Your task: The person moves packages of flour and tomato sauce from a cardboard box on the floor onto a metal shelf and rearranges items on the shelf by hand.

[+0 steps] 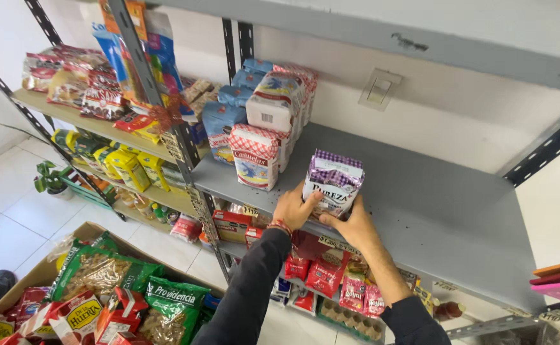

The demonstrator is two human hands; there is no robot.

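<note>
A purple-and-white checked paper bag (333,182) stands upright near the front edge of a grey metal shelf (446,211). My left hand (295,207) grips its left side and wears a red bracelet at the wrist. My right hand (355,225) holds the bag's lower right corner. To the left of the bag stands a red-and-white checked bag (255,155), with blue bags (219,121) and more red-checked bags (279,102) stacked behind it.
A cardboard box (43,271) on the tiled floor at lower left holds green pasta packets and red cartons. Lower shelves carry red packets and an egg tray. A wooden shelf unit (82,118) at left holds snacks. A light switch (378,89) is on the wall.
</note>
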